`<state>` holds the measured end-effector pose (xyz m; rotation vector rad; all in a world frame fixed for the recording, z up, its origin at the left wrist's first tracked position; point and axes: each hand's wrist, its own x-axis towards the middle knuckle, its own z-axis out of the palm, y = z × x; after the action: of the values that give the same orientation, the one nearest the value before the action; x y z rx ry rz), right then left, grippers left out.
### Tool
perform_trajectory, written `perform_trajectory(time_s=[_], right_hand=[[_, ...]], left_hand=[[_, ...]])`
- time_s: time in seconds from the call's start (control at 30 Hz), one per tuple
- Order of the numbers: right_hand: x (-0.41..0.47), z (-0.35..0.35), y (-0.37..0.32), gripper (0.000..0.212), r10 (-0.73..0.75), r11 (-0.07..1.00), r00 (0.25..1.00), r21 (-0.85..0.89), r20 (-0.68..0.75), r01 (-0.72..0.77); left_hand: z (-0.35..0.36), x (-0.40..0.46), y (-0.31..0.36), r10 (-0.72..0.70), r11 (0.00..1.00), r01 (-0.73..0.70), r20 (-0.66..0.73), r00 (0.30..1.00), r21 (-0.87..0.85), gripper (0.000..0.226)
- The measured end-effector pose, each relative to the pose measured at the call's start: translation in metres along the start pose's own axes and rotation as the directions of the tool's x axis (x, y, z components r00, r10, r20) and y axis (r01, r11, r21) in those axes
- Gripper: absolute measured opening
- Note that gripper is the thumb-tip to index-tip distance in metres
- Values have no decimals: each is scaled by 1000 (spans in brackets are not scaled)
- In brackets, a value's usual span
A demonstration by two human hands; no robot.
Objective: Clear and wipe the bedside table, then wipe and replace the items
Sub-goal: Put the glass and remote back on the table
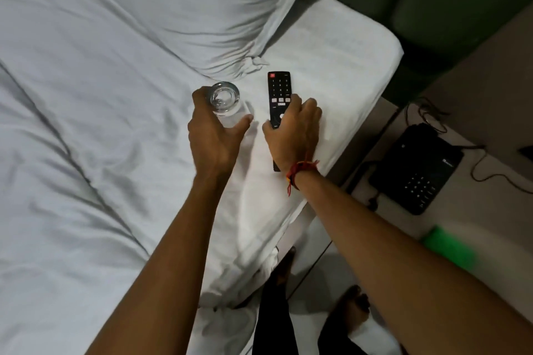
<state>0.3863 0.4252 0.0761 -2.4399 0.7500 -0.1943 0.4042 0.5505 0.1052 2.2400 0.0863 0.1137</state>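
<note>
The left hand is closed around a clear glass, which stands upright on the white bed sheet. Just beside it, the right hand lies over the lower part of a black remote control, fingers curled on its edge; the remote lies flat on the sheet. A red thread band is on the right wrist. A pillow lies behind both items. On the bedside table at the right there is a black telephone with cables, and a blurred green object near it. 2 bare feet show on the floor below.
</note>
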Motion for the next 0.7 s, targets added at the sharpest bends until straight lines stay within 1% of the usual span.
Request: perform_trajectory(time_s=[0.07,0.17,0.23,0.33,0.4,0.5,0.53,0.6,0.63,0.67,0.7], right_hand=[[3,-2,2,64,19,999,1000,44,-3,-19],[12,-14,13,66,65,994,997,86,-45,-61],[20,-30,29,66,108,991,990,89,-86,-100],[30,-63,67,64,199,980,970,59,-140,-192],[33,-85,96,65,246,969,956,51,-161,-241],[33,-128,158,63,350,936,907,52,-235,-348],[31,-157,208,62,422,905,863,72,-277,-419],[24,-163,232,57,486,873,831,117,-271,-473],[16,-188,279,54,558,828,777,141,-293,-542],[12,-194,293,51,585,809,754,153,-300,-567],[8,-193,301,51,591,804,750,143,-298,-577]], left_hand=[[3,-3,0,24,999,-25,-44,999,-25,63],[15,-7,15,27,997,-32,-81,996,-68,62],[28,-11,32,42,993,-49,-74,996,-105,62],[60,-23,70,108,983,-110,-23,994,-147,59],[83,-35,94,149,973,-140,38,988,-185,56],[130,-65,131,226,954,-182,173,959,-239,55],[167,-94,158,263,944,-193,252,931,-269,56],[180,-108,161,271,944,-177,351,896,-277,59],[217,-141,181,293,937,-172,418,860,-303,60],[229,-152,181,295,939,-164,459,838,-304,62],[233,-155,177,286,942,-148,486,826,-302,63]])
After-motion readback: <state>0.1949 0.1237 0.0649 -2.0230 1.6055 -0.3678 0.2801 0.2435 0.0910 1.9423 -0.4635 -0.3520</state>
